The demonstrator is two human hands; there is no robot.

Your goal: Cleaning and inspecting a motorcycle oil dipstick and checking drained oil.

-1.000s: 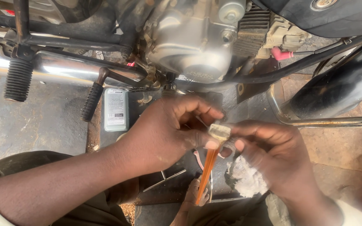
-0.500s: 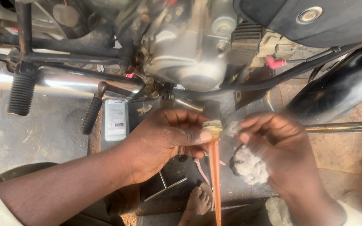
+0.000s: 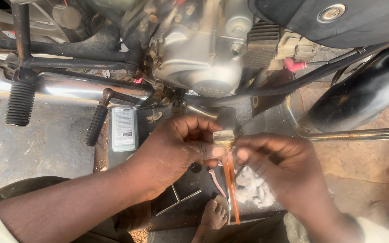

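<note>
- A motorcycle (image 3: 203, 54) fills the top of the view, its silver engine case (image 3: 199, 67) at the centre, a chrome exhaust pipe (image 3: 68, 87) running to the left and a black tyre (image 3: 361, 96) at the right edge.
- The stained concrete floor (image 3: 37, 148) carries everything below the machine.
- The left hand (image 3: 176, 148) reaches in from the lower left, thumb and fingers closed on a small brass fitting (image 3: 223, 137) just under the engine.
- The right hand (image 3: 280, 168) comes in from the lower right, its fingertips pinched against the same fitting from the other side; both hands grasp it.
- A translucent orange tube (image 3: 230, 184) hangs straight down from the fitting, between the two hands, toward the bottom edge of the view.
- A white rag (image 3: 253, 189) lies on the floor beneath the right hand.
- A small pale-green bottle (image 3: 124, 128) lies on the floor to the left of the hands, beside the ribbed rubber footpeg (image 3: 95, 125).
- A bare foot (image 3: 214, 215) rests on the floor near the bottom edge, just left of the tube's lower end.
- A thin metal T-handle tool (image 3: 178, 200) lies on the floor beside the foot.
</note>
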